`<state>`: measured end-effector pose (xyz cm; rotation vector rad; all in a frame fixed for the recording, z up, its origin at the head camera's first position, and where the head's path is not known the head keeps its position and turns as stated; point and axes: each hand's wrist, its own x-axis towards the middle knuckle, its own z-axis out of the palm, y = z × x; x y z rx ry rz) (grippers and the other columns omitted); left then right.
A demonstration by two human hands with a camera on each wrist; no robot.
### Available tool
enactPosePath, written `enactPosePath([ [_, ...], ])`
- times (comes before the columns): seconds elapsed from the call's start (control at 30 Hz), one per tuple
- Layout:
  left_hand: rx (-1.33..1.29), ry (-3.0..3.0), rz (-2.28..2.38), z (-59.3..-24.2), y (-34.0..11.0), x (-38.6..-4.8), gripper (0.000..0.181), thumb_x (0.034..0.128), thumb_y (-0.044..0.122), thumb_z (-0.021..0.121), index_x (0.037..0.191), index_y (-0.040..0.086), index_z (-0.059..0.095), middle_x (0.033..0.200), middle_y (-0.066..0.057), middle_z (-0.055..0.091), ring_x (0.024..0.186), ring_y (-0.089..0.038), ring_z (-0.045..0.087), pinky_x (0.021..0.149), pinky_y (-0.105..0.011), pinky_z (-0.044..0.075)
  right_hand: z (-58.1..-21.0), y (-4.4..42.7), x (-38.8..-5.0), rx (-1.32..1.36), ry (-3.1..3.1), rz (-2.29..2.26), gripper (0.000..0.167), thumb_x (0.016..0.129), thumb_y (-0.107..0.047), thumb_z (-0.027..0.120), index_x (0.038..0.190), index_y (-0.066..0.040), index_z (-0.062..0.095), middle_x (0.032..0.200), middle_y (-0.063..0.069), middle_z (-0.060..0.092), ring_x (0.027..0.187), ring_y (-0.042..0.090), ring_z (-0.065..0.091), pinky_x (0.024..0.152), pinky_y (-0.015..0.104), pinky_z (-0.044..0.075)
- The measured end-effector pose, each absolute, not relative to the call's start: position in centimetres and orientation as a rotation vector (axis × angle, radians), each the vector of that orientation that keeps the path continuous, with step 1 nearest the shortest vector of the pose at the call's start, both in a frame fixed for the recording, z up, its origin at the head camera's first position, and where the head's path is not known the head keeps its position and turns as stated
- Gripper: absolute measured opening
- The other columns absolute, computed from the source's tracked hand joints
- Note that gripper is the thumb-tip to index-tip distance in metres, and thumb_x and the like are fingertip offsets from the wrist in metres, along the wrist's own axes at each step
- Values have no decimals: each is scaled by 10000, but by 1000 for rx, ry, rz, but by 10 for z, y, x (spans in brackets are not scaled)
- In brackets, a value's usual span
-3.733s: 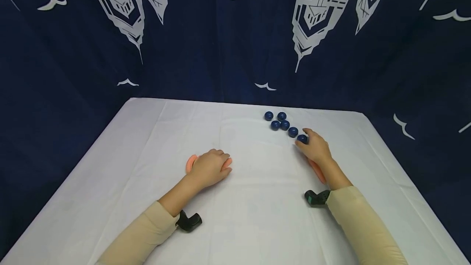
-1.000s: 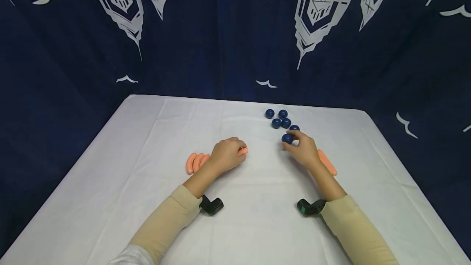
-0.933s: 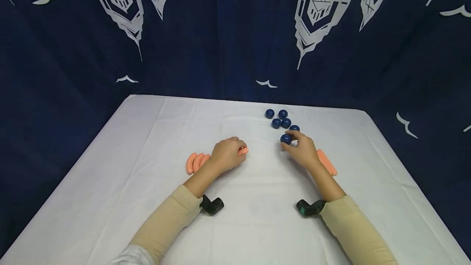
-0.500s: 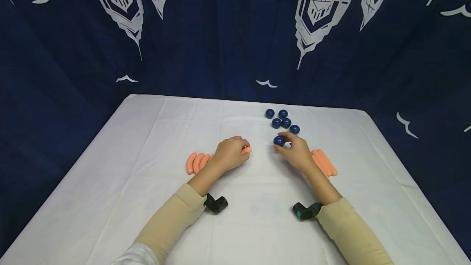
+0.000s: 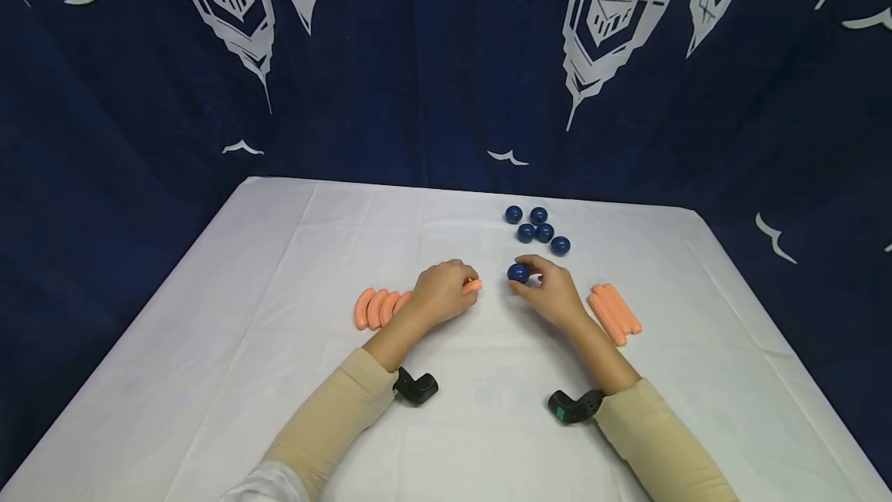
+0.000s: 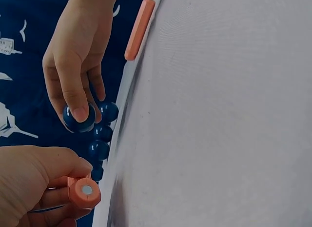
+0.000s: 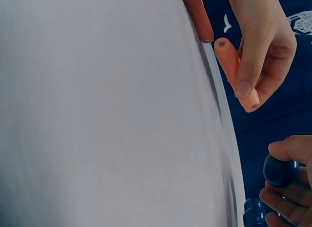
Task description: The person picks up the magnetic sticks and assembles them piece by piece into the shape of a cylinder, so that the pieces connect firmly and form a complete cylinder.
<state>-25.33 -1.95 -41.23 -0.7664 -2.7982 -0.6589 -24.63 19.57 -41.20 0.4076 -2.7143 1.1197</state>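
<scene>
My left hand (image 5: 444,291) pinches an orange curved rod (image 7: 236,73) between thumb and fingers, above the middle of the table. A grey disc shows in the rod's end (image 6: 87,190) in the left wrist view. Facing it, my right hand (image 5: 554,294) holds a glossy dark blue ball (image 5: 518,273) between thumb and fingertips. Rod and ball are a small gap apart. Left of my left hand lies a row of curved orange rods (image 5: 375,308), partly hidden by that hand and wrist.
Several more blue balls (image 5: 544,232) lie loosely grouped near the table's back edge. Straight orange rods (image 5: 613,314) lie side by side right of my right hand. A white cloth (image 5: 481,440) covers the table; a dark blue patterned curtain (image 5: 362,84) hangs behind. Black wrist cameras (image 5: 416,387) hang below both cuffs.
The right hand has taken the nearest blue ball from the group and carried it left and nearer. The left hand has brought a curved rod rightward from the row. The two hands have drawn closer.
</scene>
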Motion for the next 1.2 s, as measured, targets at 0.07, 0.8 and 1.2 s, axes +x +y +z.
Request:
enactPosePath([
  [0.07,-764,-2801,-655,-413,-19,-253,155,858,168,683,987,116,752,815,7,615,681,-168,591,596,-309,485,-413,193,-245,424,-2712,1131,408,852,-125,740,1212,28,624,1098,196,674,1053,347,614,906,491,469],
  [0.8,-788,-2834,-726,-418,-16,-251,171,877,177,682,1019,103,742,809,7,598,679,-138,560,598,-293,470,-428,175,-237,492,-2735,1159,412,842,-166,760,1200,3,647,1127,159,678,977,310,629,837,469,500],
  [1.2,-810,-2831,-761,-421,-15,-251,174,847,139,694,1009,92,738,812,8,608,655,-109,555,591,-259,458,-431,171,-236,532,-2724,1156,397,826,-129,762,1181,6,646,1112,163,675,967,317,635,836,474,505],
])
